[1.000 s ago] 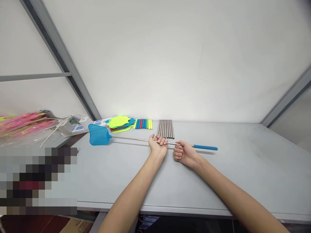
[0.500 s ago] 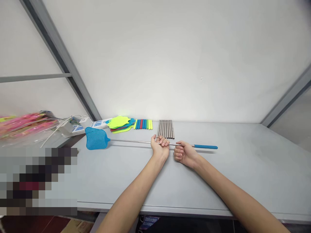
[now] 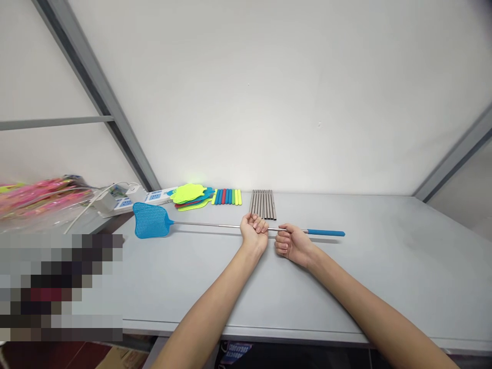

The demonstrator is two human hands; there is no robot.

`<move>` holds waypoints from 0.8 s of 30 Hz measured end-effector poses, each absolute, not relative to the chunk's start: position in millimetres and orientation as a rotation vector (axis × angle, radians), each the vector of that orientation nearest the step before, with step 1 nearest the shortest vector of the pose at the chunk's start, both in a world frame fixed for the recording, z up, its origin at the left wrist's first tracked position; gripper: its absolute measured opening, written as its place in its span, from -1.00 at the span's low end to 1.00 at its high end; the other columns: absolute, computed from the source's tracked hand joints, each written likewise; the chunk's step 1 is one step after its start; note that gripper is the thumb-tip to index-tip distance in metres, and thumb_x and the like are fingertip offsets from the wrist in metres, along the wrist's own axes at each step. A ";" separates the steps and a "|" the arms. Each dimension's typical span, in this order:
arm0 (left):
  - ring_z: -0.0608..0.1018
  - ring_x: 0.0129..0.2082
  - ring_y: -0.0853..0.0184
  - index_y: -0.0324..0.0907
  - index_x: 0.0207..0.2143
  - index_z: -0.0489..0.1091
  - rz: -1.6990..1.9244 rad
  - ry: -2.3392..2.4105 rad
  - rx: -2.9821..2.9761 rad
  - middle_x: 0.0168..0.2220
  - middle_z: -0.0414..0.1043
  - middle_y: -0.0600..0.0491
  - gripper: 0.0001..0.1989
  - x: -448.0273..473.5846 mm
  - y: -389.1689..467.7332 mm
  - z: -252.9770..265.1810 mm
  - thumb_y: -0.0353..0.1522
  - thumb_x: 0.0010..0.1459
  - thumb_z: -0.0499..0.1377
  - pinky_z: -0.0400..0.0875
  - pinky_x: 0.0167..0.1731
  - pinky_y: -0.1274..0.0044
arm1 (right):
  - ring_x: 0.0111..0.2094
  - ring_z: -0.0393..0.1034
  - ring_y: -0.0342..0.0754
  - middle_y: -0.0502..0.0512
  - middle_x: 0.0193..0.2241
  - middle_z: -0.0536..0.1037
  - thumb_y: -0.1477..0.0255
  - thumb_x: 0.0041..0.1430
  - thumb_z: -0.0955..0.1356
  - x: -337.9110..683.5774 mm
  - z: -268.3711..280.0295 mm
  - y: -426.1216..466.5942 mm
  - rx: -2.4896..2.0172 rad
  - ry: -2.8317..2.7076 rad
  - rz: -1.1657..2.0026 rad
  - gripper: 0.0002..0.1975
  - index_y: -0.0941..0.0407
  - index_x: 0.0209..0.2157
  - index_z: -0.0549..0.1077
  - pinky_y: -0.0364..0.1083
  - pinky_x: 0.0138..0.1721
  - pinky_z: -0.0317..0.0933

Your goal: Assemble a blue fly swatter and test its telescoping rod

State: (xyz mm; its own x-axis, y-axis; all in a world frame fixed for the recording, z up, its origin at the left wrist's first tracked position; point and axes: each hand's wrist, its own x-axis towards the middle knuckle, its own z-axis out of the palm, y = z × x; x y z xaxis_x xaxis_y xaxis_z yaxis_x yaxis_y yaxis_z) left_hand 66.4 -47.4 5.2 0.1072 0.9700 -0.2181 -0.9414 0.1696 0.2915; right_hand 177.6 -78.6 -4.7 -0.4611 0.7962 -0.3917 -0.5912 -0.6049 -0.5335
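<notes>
Holding the blue fly swatter by its thin rod, just in front of the metal tubes. Gripping with left hand curled closed, nearest to the tubes; pinching with right hand, to the right of them, beside the blue handle. Could perhaps slip from too loose pinching, or knock the tubes from pushing forward too far.

Only lettering we can sorta make out is on the dark panel with a blue-purple printed patch, below the flat grey tabletop: looks like "PRODUCTS", pale and upside down. Other line's too blurry for us.
</notes>
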 end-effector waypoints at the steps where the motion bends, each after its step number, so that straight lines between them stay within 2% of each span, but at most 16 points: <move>1: -0.03 -0.87 0.58 -0.20 -0.69 0.00 1.411 0.398 0.090 -0.81 -0.19 0.27 -0.73 66.1 -47.3 5.2 -0.42 0.06 -0.09 -0.15 -0.80 0.66 | -0.79 -0.07 -0.23 -0.12 -0.86 0.01 0.43 0.07 0.13 177.0 -3.9 -79.2 -0.794 -0.413 2.105 -0.63 0.10 -0.76 -0.06 -0.21 -0.74 -0.13; 17: -0.06 -0.86 0.56 -0.19 -0.68 -0.01 1.440 0.416 0.101 -0.82 -0.20 0.26 -0.71 65.0 -49.0 8.8 -0.38 0.08 -0.11 -0.19 -0.81 0.63 | -0.78 -0.05 -0.23 -0.12 -0.85 0.04 0.43 0.03 0.16 176.3 -3.3 -80.5 -0.820 -0.471 2.094 -0.66 0.10 -0.73 -0.06 -0.21 -0.72 -0.13; 24: -0.03 -0.86 0.56 -0.20 -0.67 0.03 1.454 0.389 0.122 -0.80 -0.16 0.24 -0.70 66.0 -49.7 7.8 -0.37 0.12 -0.16 -0.15 -0.80 0.65 | -0.78 -0.05 -0.23 -0.12 -0.85 0.04 0.43 0.02 0.17 177.1 -3.3 -79.8 -0.821 -0.479 2.074 -0.66 0.09 -0.72 -0.07 -0.20 -0.72 -0.12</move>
State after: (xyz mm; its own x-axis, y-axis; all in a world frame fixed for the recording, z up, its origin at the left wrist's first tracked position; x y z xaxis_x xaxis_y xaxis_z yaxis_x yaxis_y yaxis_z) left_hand 66.0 -49.7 7.8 0.0668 0.9806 -0.1842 -0.9414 0.1231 0.3140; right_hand 177.1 -79.8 -3.3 -0.4383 0.8140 -0.3811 -0.5643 -0.5792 -0.5882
